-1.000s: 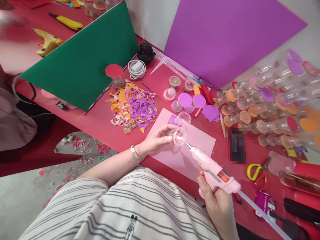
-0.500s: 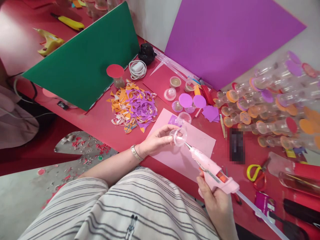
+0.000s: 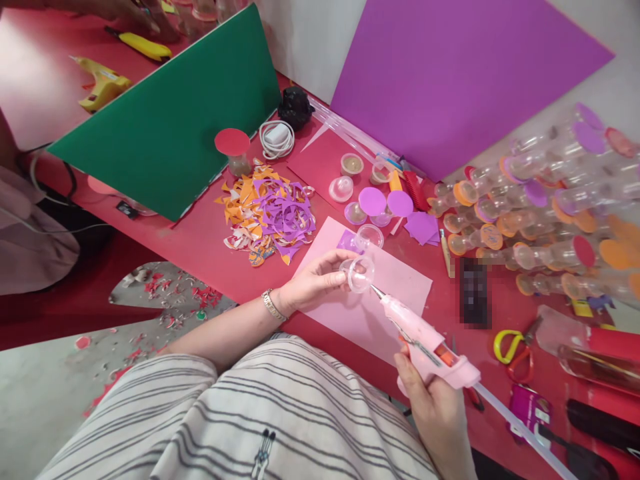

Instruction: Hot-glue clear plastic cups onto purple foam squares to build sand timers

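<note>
Over the pink sheet [image 3: 400, 280], my left hand [image 3: 323, 279] pinches a small clear plastic cup [image 3: 361, 275], its round rim turned toward the right. My right hand [image 3: 434, 407] is wrapped around the handle of a pink hot glue gun [image 3: 420, 333]. Its metal nozzle points up and left at the cup's rim; whether they touch I cannot tell. A long translucent glue stick [image 3: 520, 427] sticks out of the gun's back. Just beyond the held cup, another clear cup [image 3: 370, 237] rests beside a purple piece of paper [image 3: 346, 241].
Paper scraps [image 3: 273, 210] are heaped left of the pink sheet. Purple discs [image 3: 373, 201] sit on cups at the back. Stacked clear cups [image 3: 530, 193] with coloured discs fill the right, near yellow-handled scissors [image 3: 509, 347]. A green board [image 3: 175, 127] leans at left; another person's hand [image 3: 150, 20] shows beyond.
Another person's hand has come into view at the upper left. My hands, the cup and the glue gun hold almost the same position; the view has shifted slightly.
</note>
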`<state>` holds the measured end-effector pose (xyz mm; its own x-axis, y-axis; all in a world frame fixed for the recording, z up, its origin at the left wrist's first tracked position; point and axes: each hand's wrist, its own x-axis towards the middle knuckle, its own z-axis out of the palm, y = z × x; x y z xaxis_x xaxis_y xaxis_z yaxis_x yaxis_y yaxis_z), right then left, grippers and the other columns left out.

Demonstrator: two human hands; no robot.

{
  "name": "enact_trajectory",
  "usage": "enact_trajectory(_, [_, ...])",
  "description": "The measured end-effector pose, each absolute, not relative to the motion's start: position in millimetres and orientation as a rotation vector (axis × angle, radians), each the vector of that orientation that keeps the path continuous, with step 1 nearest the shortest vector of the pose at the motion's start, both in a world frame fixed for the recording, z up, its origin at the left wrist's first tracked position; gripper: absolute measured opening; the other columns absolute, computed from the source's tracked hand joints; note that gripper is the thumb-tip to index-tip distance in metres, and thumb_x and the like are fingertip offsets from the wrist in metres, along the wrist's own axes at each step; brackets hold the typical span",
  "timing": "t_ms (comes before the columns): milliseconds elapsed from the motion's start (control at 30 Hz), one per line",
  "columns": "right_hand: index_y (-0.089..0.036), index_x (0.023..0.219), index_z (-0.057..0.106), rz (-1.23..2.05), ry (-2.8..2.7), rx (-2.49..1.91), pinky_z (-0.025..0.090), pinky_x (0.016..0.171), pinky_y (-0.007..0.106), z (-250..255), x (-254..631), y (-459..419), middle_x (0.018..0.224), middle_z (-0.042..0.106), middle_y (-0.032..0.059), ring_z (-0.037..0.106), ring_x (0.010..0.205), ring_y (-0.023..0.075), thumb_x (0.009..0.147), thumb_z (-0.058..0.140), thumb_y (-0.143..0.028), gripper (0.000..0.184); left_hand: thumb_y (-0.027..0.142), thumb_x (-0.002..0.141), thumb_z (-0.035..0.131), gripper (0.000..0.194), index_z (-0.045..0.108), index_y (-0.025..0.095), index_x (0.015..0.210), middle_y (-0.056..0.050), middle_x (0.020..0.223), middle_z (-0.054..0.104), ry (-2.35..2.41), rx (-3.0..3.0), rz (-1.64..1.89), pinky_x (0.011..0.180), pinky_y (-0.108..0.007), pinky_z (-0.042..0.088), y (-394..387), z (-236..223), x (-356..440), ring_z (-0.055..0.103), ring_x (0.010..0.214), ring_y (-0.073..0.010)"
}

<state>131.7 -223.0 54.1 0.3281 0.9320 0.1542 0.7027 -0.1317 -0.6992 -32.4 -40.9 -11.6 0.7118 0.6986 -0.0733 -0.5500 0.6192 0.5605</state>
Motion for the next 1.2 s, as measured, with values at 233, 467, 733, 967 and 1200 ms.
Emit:
enact_trajectory(233, [-0.019,0.077,0.078,0.415,-1.437,-1.935,0.059,0.049,0.027,44.9,137.1,-232.3,0.068,0.076,0.0087,0.072,0.057,0.022,0.087,0.067,-0.046,0.031,0.039,0.067,0.09,0.045,0.072,0.022,0.105,-0.005,0.104,0.072,0.273,0.526,0.718,0.08,-0.027,0.051,-40.3,-12.7,-32.4,0.066,0.091,-0.0167])
enact_trajectory(467, [-0.019,0.073,0.078,0.526,-1.307,-1.959,0.062,0.054,0.028,57.3,131.2,-222.6,0.065,0.075,0.0088,0.072,0.056,0.0217,0.086,0.064,-0.056,0.042,0.038,0.066,0.091,0.045,0.072,0.02,0.103,-0.006,0.1,0.073,0.274,0.514,0.691,0.077,-0.025,0.052,-39.8,-10.6,-31.5,0.068,0.087,-0.016])
enact_trajectory(733, [-0.019,0.076,0.078,0.552,-1.281,-1.973,0.063,0.06,0.031,54.9,133.2,-222.7,0.069,0.076,0.0097,0.073,0.061,0.0227,0.085,0.064,-0.056,0.041,0.041,0.065,0.091,0.048,0.071,0.02,0.104,-0.006,0.098,0.073,0.277,0.555,0.695,0.078,-0.027,0.051,-40.3,-13.1,-31.1,0.067,0.087,-0.0168])
enact_trajectory(967, [-0.019,0.07,0.076,0.565,-1.279,-1.983,0.061,0.055,0.029,63.7,129.8,-215.3,0.06,0.072,0.0077,0.067,0.051,0.0196,0.084,0.064,-0.059,0.044,0.04,0.065,0.092,0.047,0.072,0.02,0.103,-0.006,0.098,0.074,0.288,0.536,0.703,0.076,-0.025,0.052,-39.7,-10.9,-30.7,0.068,0.085,-0.0159])
enact_trajectory(1200, [-0.018,0.072,0.077,0.637,-1.167,-1.983,0.062,0.056,0.029,56.8,132.2,-221.5,0.067,0.076,0.0092,0.072,0.059,0.0227,0.08,0.07,-0.056,0.039,0.039,0.064,0.092,0.045,0.074,0.021,0.101,-0.006,0.099,0.073,0.304,0.525,0.719,0.077,-0.025,0.053,-40.1,-7.6,-31.5,0.068,0.085,-0.0152])
